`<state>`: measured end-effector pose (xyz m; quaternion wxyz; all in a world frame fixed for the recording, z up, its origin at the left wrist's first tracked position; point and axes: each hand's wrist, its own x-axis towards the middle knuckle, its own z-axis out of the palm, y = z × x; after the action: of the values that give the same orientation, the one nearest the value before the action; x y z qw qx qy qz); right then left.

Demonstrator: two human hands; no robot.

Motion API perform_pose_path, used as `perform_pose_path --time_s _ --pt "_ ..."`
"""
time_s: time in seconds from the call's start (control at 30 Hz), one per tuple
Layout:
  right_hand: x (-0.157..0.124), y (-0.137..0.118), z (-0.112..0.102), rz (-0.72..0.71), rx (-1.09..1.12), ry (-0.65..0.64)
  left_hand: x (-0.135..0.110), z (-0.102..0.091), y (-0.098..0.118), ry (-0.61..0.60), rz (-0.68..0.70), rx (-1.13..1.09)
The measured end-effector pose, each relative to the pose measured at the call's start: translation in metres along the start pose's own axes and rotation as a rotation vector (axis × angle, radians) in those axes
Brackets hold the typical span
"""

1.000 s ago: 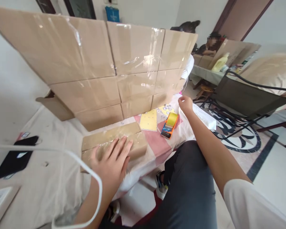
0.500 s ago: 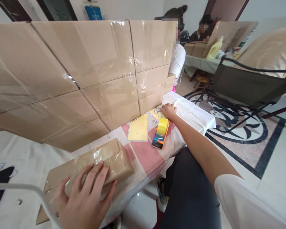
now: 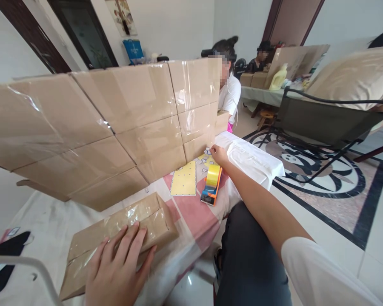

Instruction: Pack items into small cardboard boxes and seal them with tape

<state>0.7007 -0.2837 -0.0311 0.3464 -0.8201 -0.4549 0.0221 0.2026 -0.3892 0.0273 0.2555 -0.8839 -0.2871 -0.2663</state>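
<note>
pressing down with the left hand, palm flat and fingers spread wide, on a low cardboard box wrapped in clear tape, lying at the near edge of the cloth-covered table. reaching forward with the right hand, arm stretched across the lap, to the foot of a tall taped cardboard wall standing across the table. touching down there with bent fingers among small printed scraps, just beyond a yellow tape dispenser and apart from it; cannot tell whether pinching anything. just left of the dispenser, a yellow dotted sheet flat on the pink part of the cloth. at the far left edge, a black flat thing, with a white cable arching across the near corner. behind the wall, a seated person in a white shirt; to the right, a dark folding chair on the patterned floor.
</note>
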Motion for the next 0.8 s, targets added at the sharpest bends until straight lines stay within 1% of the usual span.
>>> perform_pose_path --time_s 0.17,0.33,0.47,0.63,0.8 --pt "-0.009 0.010 -0.011 0.019 0.070 0.039 0.000 0.005 -0.003 0.050 0.053 0.032" --pt "-0.019 0.018 -0.020 0.019 0.146 0.037 0.002 0.005 -0.005 0.070 0.081 0.050" --pt "-0.026 0.023 -0.026 0.038 0.211 0.014 0.004 0.005 -0.003 0.086 0.075 0.056" --pt "-0.030 0.030 -0.029 0.030 0.291 -0.037 0.007 0.006 0.000 0.076 0.046 0.068" --pt "-0.029 0.036 -0.029 0.024 0.298 -0.047 0.011 0.007 0.003 0.068 0.020 0.076"
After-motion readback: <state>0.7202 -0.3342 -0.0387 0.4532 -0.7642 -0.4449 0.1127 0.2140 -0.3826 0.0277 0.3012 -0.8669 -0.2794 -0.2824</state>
